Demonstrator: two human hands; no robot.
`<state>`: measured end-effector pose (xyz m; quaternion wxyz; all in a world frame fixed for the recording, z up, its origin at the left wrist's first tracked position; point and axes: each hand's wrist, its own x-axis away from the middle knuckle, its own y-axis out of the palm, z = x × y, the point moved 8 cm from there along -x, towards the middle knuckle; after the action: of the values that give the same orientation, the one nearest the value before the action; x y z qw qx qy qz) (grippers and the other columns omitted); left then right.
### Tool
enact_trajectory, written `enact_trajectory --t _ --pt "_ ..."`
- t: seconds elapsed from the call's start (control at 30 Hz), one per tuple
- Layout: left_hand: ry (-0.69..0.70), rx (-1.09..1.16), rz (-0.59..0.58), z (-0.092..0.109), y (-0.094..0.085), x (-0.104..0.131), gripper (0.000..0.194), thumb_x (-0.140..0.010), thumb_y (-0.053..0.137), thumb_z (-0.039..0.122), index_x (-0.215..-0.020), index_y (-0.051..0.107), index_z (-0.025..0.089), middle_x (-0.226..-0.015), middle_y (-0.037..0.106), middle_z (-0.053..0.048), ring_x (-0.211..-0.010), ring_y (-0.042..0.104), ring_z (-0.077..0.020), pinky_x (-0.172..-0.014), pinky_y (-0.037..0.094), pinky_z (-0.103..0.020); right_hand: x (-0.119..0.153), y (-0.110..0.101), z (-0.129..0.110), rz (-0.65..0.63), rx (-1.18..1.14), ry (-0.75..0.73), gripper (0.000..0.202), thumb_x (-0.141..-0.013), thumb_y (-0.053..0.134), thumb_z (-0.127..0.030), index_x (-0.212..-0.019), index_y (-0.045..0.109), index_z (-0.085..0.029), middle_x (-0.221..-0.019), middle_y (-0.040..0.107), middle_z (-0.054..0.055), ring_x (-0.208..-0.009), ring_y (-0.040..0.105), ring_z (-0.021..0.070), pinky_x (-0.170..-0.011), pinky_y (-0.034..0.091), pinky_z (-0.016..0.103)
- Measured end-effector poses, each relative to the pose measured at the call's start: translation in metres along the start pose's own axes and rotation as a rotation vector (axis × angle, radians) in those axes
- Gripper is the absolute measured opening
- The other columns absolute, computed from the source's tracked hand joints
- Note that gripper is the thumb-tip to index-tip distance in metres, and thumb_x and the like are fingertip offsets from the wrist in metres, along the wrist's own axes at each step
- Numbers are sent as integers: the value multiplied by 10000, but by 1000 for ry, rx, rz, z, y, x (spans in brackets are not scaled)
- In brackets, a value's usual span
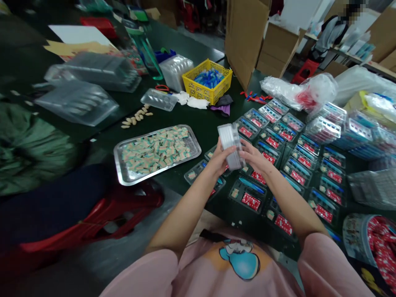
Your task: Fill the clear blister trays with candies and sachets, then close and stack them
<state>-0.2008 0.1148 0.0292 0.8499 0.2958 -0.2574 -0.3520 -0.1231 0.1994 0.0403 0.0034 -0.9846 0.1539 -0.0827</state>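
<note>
Between my two hands is a stack of clear plastic trays (229,138), tilted above the table. My left hand (220,156) grips its left and lower side, and my right hand (251,155) has its fingers against the right side. Below and to the right, filled clear trays (247,193) lie in rows, each with a blue pen-like item, a red patterned packet and a small tan piece. To the left of my hands a metal tray (119,175) holds many small tan and green pieces (157,150).
A yellow basket (206,95) with blue items stands behind. Peanuts (136,117) lie left of it, near empty plastic trays (159,99). Stacked filled trays (323,128) are at right, above a tub (355,235) of red packets. A red stool (102,220) stands at left; a person (328,35) is far back.
</note>
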Motion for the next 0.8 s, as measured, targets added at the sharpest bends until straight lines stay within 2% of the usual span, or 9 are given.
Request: enact_trajectory --t 0.1,0.17,0.2,0.3,0.4,0.5,0.6,0.7,0.8 --pt "-71 24 -11 -8 -6 5 770 -552 888 281 -1247 572 182 -999 726 -111 -912 704 -283 -823 555 -404 12 -6 1 11 -181 28 874 -720 715 -645 -1460 422 -284 -1376 581 97 -1187 596 291 -929 544 434" --pt "-122 43 -1 -13 -13 7 658 -578 867 305 -1167 616 155 -965 735 -118 -896 710 -290 -831 566 -425 17 -27 0 48 -188 20 820 -726 712 -640 -1427 468 -293 -1309 621 84 -1163 604 277 -903 553 414" --pt "-138 49 15 -15 -17 8 607 -587 859 310 -1127 633 151 -952 740 -115 -896 711 -293 -837 572 -432 19 -45 0 96 -156 7 808 -725 713 -635 -1421 475 -300 -1291 628 77 -1161 603 270 -900 554 407" --pt "-141 59 56 -14 -26 11 537 -592 845 309 -1073 659 163 -968 750 -102 -941 712 -305 -877 580 -446 24 -128 2 340 46 -38 864 -693 732 -624 -1444 438 -313 -1319 603 67 -1168 596 266 -926 544 415" --pt "-138 55 62 -15 -27 12 546 -579 846 328 -1072 664 182 -994 752 -96 -1006 704 -325 -920 574 -460 30 -222 4 588 324 -32 955 -682 704 -672 -1479 389 -252 -1352 581 106 -1229 560 303 -998 497 466" --pt "-150 39 73 -18 -25 11 571 -531 869 364 -1036 675 183 -944 754 -89 -1000 707 -341 -919 580 -464 29 -290 7 720 639 25 1005 -670 705 -688 -1467 416 -148 -1377 558 172 -1285 514 351 -1084 412 509" --pt "-174 13 78 -25 -23 7 572 -507 876 391 -1004 684 180 -910 755 -99 -999 706 -367 -903 586 -474 14 -324 11 694 900 85 990 -659 739 -661 -1445 465 -127 -1408 526 209 -1323 473 392 -1117 361 556" --pt "-184 -19 91 -28 -22 2 598 -515 867 409 -1038 692 178 -897 756 -108 -995 707 -380 -896 588 -482 -10 -338 22 570 1076 156 985 -643 781 -627 -1463 467 -182 -1464 476 198 -1361 428 418 -1120 334 612" --pt "-196 -46 110 -30 -22 -4 655 -491 877 421 -1073 699 177 -903 761 -111 -938 721 -370 -868 599 -474 -32 -350 37 455 1159 253 1016 -617 826 -596 -1479 459 -200 -1518 415 199 -1394 384 438 -1132 313 623"
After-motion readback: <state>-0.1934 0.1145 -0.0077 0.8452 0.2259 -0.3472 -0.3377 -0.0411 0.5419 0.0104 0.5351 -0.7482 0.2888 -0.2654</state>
